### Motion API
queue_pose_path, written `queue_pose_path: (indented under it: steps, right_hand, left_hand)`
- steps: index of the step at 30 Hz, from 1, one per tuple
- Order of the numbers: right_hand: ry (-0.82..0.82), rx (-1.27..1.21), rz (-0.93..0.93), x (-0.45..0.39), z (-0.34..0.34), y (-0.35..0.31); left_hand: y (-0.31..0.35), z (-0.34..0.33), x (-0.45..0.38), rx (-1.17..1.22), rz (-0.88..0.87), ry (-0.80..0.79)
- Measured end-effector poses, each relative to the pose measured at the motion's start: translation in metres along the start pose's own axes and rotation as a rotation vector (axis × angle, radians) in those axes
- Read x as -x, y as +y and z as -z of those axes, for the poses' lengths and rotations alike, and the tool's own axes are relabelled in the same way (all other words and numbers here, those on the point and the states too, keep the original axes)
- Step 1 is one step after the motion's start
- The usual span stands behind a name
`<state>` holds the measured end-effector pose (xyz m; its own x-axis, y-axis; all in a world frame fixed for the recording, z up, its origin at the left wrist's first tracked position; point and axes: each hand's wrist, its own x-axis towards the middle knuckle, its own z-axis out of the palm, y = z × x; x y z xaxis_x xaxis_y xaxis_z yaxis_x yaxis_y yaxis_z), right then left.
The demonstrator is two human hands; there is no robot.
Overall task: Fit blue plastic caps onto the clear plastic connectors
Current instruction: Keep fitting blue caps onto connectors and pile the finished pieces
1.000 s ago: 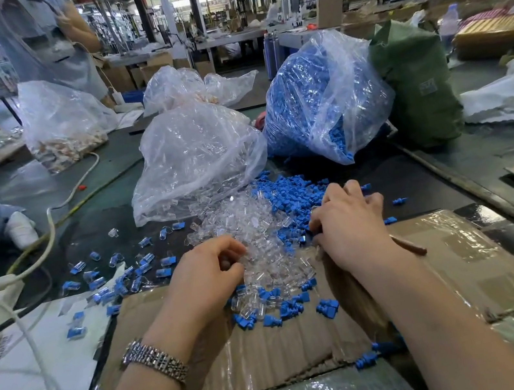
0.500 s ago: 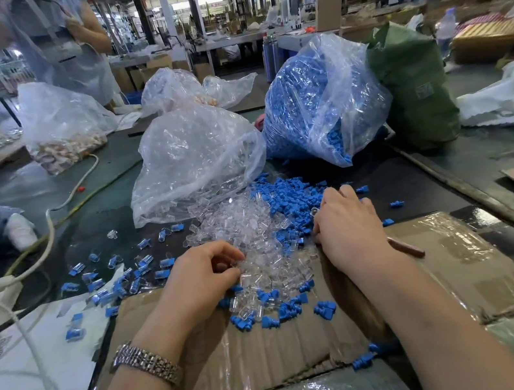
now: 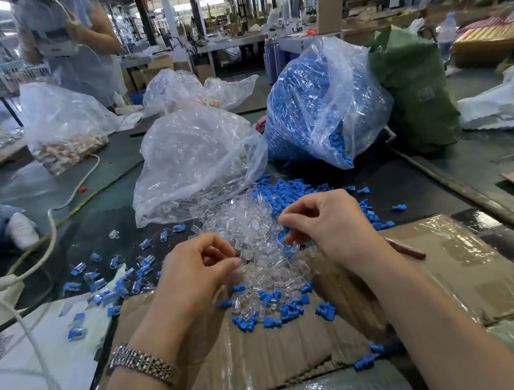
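A heap of clear plastic connectors [image 3: 248,230] lies in the middle of the table, spilling from a clear bag [image 3: 195,157]. Loose blue caps [image 3: 288,189] lie behind and right of it, and more blue caps [image 3: 285,312] sit on the cardboard sheet [image 3: 447,265] in front. My left hand [image 3: 200,269] hovers over the heap's left edge, thumb and forefinger pinching a small clear connector. My right hand [image 3: 325,224] is raised over the heap's right side, its curled fingers pinching a small piece, seemingly a blue cap, mostly hidden. Several capped connectors [image 3: 120,282] lie scattered to the left.
A big bag of blue caps [image 3: 313,110] and a green bag [image 3: 415,90] stand at the back right. A white cable [image 3: 50,229] and a white paper [image 3: 22,363] lie at the left. A brown stick [image 3: 407,249] rests by my right wrist. A person [image 3: 69,39] stands behind the table.
Both hands have lifted off the piles and turned toward each other. The left came up from the clear connectors, the right from the blue caps, each pinching a small piece.
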<state>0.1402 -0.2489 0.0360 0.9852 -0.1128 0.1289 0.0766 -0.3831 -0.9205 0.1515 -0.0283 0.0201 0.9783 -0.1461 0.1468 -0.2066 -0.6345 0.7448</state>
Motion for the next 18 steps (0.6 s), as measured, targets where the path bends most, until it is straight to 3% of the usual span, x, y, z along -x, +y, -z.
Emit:
queue_pose_path:
  steps: [3, 7, 13, 18]
  right_hand:
    - [-0.072, -0.179, -0.013, 0.002, 0.002, -0.003]
    - [-0.165, -0.265, 0.050, 0.006, 0.001, -0.007]
    - [-0.157, -0.145, 0.241, 0.013, -0.002, -0.009]
    - [-0.126, 0.013, 0.358, 0.015, -0.004, -0.008]
  left_hand:
    - [0.002, 0.002, 0.001, 0.125, -0.008, 0.008]
    - [0.009, 0.004, 0.002, 0.480, 0.060, -0.099]
    - [0.006, 0.003, 0.003, 0.737, 0.110, -0.253]
    - [0.010, 0.002, 0.004, 0.818, 0.110, -0.277]
